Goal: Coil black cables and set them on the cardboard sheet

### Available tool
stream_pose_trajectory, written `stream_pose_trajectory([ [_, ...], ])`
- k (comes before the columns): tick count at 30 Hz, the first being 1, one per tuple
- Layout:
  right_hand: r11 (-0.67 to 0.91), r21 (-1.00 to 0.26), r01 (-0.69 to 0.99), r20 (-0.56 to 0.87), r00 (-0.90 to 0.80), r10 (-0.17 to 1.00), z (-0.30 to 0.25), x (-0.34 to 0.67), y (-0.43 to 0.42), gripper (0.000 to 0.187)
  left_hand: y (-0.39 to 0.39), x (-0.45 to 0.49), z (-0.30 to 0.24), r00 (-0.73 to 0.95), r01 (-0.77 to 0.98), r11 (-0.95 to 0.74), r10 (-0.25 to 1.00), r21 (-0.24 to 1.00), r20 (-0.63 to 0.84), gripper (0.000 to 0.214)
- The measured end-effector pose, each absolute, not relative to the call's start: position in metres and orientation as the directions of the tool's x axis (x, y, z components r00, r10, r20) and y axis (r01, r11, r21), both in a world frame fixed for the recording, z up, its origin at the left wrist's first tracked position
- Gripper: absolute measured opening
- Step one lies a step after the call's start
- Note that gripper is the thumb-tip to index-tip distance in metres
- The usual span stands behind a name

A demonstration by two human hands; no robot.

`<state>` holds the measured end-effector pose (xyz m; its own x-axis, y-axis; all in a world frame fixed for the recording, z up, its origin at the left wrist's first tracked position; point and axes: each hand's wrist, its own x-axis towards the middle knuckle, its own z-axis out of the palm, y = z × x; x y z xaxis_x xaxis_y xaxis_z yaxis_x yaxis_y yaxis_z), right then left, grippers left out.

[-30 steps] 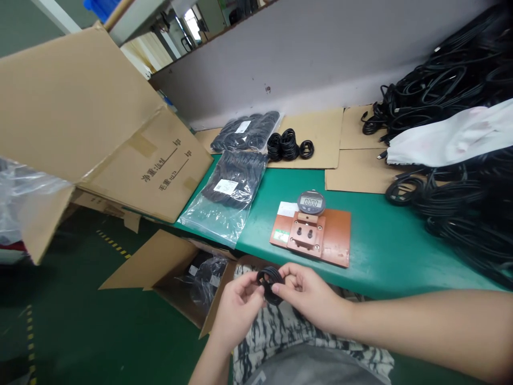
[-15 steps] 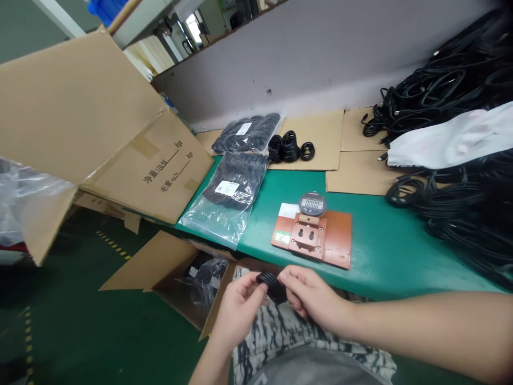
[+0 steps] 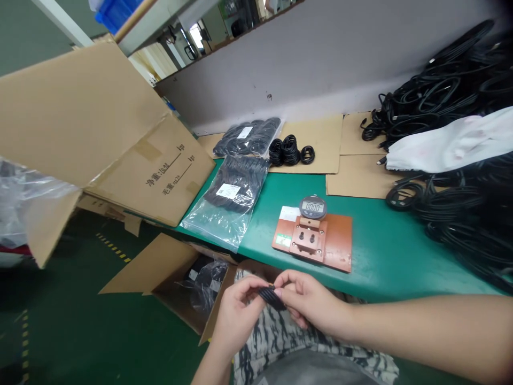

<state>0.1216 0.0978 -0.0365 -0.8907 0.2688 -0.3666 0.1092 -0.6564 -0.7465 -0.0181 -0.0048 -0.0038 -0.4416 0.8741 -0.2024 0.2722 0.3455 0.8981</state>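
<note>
While a small black coil (image 3: 271, 297) is held above patterned trousers (image 3: 276, 334), it is pinched from both sides, the grip of the left hand (image 3: 240, 313) and right hand (image 3: 308, 302) clenched on it; a digital gauge (image 3: 312, 207) on a copper plate (image 3: 339, 240) is seen just beyond, on the green table (image 3: 385, 251).
</note>
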Motion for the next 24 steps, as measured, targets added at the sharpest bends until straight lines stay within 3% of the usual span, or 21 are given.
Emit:
stream_pose_trajectory([
  [4,-0.618,-0.777,0.117,-0.350,-0.897,0.269,-0.037,0.122,0.099,0.044,-0.007,-0.019,-0.003,-0.393,0.337,0.282,0.909,0.898,-0.138,0.005],
  [10,-0.555,-0.822,0.128,-0.313,-0.916,0.252,-0.039,0.129,0.091,0.044,-0.013,-0.018,0.006,-0.310,0.375,0.299,0.933,0.877,-0.186,0.005],
  [13,-0.525,-0.844,0.112,-0.283,-0.924,0.257,-0.036,0.133,0.088,0.044,-0.015,-0.017,0.011,-0.247,0.289,0.311,0.938,0.906,-0.243,0.010],
  [18,-0.519,-0.853,0.049,-0.255,-0.908,0.333,-0.031,0.133,0.089,0.042,-0.020,-0.014,0.007,-0.131,-0.040,0.341,0.930,0.939,-0.343,0.032],
  [24,-0.541,-0.841,-0.018,-0.211,-0.909,0.358,-0.035,0.131,0.087,0.039,-0.018,-0.004,0.003,-0.094,0.018,0.467,0.881,0.884,-0.464,0.024],
])
